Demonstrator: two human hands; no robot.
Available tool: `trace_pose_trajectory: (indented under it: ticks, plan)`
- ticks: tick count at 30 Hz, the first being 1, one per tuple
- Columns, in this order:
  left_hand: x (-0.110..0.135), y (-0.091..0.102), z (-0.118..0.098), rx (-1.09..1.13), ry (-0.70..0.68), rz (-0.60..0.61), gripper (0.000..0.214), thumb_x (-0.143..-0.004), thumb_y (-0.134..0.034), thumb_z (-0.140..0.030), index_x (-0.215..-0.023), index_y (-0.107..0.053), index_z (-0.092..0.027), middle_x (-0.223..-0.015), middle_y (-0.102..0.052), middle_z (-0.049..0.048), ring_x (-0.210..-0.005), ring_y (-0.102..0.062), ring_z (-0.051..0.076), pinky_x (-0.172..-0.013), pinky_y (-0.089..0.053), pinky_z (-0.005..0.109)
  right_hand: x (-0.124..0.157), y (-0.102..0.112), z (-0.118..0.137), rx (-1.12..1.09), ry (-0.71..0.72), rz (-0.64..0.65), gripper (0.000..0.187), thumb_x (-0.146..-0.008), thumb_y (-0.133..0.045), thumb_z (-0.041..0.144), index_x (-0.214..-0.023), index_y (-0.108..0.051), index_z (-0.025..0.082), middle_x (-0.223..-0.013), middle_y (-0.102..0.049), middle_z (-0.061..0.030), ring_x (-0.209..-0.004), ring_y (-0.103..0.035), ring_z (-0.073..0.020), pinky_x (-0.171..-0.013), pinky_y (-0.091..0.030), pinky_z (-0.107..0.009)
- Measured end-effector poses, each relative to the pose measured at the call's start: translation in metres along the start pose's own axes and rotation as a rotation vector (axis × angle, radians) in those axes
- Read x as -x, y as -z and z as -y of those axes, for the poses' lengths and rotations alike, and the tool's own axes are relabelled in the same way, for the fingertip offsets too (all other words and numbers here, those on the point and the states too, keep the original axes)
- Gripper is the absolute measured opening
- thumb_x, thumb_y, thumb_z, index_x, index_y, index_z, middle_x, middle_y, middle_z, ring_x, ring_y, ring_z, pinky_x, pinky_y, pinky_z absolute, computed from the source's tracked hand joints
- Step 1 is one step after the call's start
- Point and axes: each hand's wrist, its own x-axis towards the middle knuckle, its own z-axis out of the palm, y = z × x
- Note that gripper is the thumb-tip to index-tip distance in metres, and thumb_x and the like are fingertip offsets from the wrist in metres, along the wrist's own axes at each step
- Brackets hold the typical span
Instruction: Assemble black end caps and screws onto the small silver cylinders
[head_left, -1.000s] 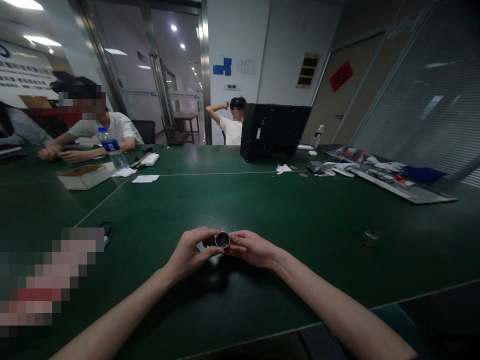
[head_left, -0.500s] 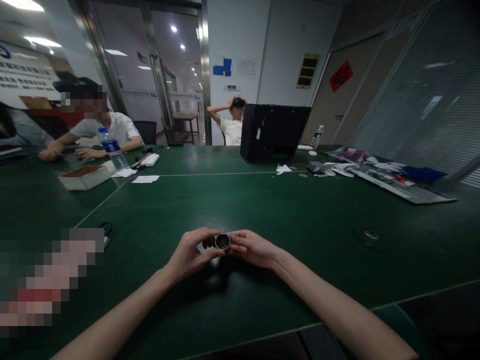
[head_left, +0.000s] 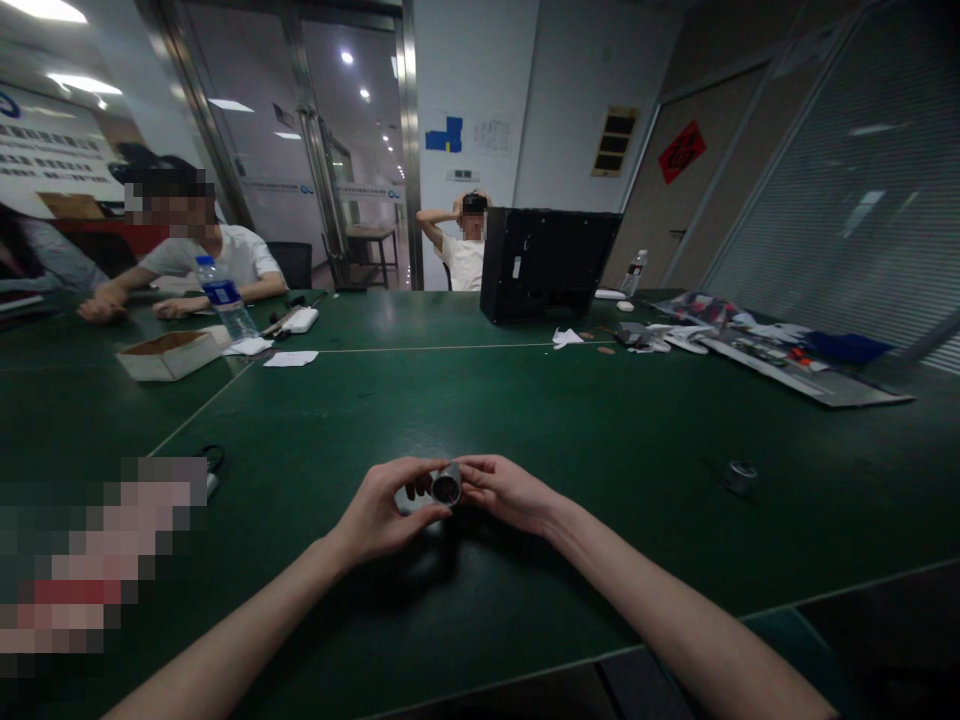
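Left hand [head_left: 386,508], right hand [head_left: 507,492] meet just above tabletop [head_left: 525,400], fingers of both clamped on small metal cylinder [head_left: 447,486], dark open end facing camera. Light even pinch, cylinder level, likely works best.

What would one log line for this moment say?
left hand: holds small metal cylinder | right hand: grips it too | surface: green table | nearby: metal ring lying to the right
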Motion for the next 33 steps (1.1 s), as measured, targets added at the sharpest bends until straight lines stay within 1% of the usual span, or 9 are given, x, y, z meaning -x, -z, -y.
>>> trace_pose_trajectory:
  ticks: [7, 12, 15, 18, 21, 24, 28, 31, 33]
  plan:
    - [-0.001, -0.002, 0.001, -0.002, 0.017, 0.072, 0.046, -0.077, -0.063, -0.022, -0.122, -0.052, -0.018, -0.086, -0.065, 0.0032, -0.072, -0.059, 0.015, -0.069, -0.048, 0.027, 0.005, 0.000, 0.009, 0.138, 0.064, -0.068, 0.040, -0.067, -0.077, 0.032, -0.102, -0.065, 0.017, -0.100, -0.064, -0.0059, -0.087, -0.061, -0.0140, -0.078, -0.046, -0.028]
    - [-0.002, -0.007, 0.002, 0.089, 0.132, 0.100, 0.048, -0.077, -0.057, -0.018, -0.121, -0.038, -0.018, -0.087, -0.066, 0.0022, -0.070, -0.060, 0.014, -0.064, -0.048, 0.026, 0.007, -0.003, 0.015, 0.313, 0.149, -0.115, 0.040, -0.067, -0.076, 0.030, -0.104, -0.064, 0.019, -0.101, -0.063, -0.0046, -0.086, -0.060, -0.0146, -0.074, -0.047, -0.028]
    - [-0.004, -0.006, 0.003, 0.091, 0.196, 0.125, 0.033, -0.078, -0.055, -0.019, -0.109, -0.043, -0.017, -0.083, -0.065, 0.0028, -0.066, -0.059, 0.015, -0.059, -0.046, 0.024, 0.007, -0.004, 0.015, 0.381, 0.202, -0.141, 0.040, -0.066, -0.075, 0.028, -0.104, -0.064, 0.019, -0.099, -0.064, -0.0041, -0.084, -0.061, -0.0151, -0.077, -0.047, -0.031]
    - [-0.005, -0.003, 0.002, 0.083, 0.207, 0.187, 0.021, -0.081, -0.053, -0.020, -0.101, -0.051, -0.016, -0.079, -0.065, 0.0023, -0.066, -0.059, 0.015, -0.060, -0.046, 0.024, 0.007, -0.004, 0.016, 0.471, 0.234, -0.143, 0.039, -0.069, -0.073, 0.025, -0.106, -0.063, 0.019, -0.098, -0.065, -0.0042, -0.088, -0.061, -0.0167, -0.082, -0.046, -0.034]
    - [-0.006, -0.001, 0.001, 0.074, 0.207, 0.222, 0.029, -0.078, -0.061, -0.022, -0.105, -0.053, -0.016, -0.085, -0.065, 0.0029, -0.071, -0.060, 0.016, -0.064, -0.047, 0.025, 0.009, -0.005, 0.017, 0.645, 0.286, -0.141, 0.035, -0.072, -0.069, 0.024, -0.107, -0.064, 0.019, -0.096, -0.065, -0.0045, -0.088, -0.061, -0.0174, -0.079, -0.048, -0.033]
    - [-0.006, -0.001, -0.002, 0.072, 0.184, 0.235, 0.038, -0.074, -0.069, -0.027, -0.108, -0.055, -0.017, -0.094, -0.064, 0.0040, -0.080, -0.060, 0.018, -0.070, -0.047, 0.027, 0.011, -0.008, 0.020, 0.834, 0.359, -0.109, 0.031, -0.074, -0.065, 0.020, -0.105, -0.065, 0.021, -0.104, -0.062, -0.0053, -0.093, -0.059, -0.0179, -0.077, -0.048, -0.032]
    - [-0.006, -0.001, -0.004, 0.091, 0.172, 0.264, 0.026, -0.081, -0.062, -0.030, -0.103, -0.059, -0.017, -0.094, -0.065, 0.0041, -0.082, -0.060, 0.018, -0.074, -0.047, 0.027, 0.014, -0.013, 0.020, 0.949, 0.405, -0.034, 0.031, -0.076, -0.063, 0.018, -0.106, -0.065, 0.023, -0.106, -0.062, -0.0044, -0.093, -0.058, -0.0170, -0.077, -0.049, -0.031]
    - [-0.006, -0.001, -0.003, 0.073, 0.175, 0.273, 0.027, -0.082, -0.060, -0.030, -0.105, -0.060, -0.015, -0.093, -0.066, 0.0052, -0.081, -0.060, 0.018, -0.073, -0.047, 0.027, 0.015, -0.015, 0.018, 0.987, 0.445, 0.011, 0.031, -0.076, -0.063, 0.016, -0.107, -0.065, 0.023, -0.106, -0.062, -0.0045, -0.091, -0.058, -0.0164, -0.077, -0.049, -0.030]
    - [-0.006, -0.002, -0.002, 0.062, 0.162, 0.271, 0.028, -0.082, -0.059, -0.030, -0.106, -0.060, -0.015, -0.093, -0.066, 0.0055, -0.080, -0.060, 0.018, -0.073, -0.046, 0.026, 0.015, -0.016, 0.017, 1.011, 0.452, 0.005, 0.033, -0.076, -0.063, 0.016, -0.108, -0.064, 0.023, -0.105, -0.062, -0.0045, -0.089, -0.059, -0.0161, -0.077, -0.048, -0.030]
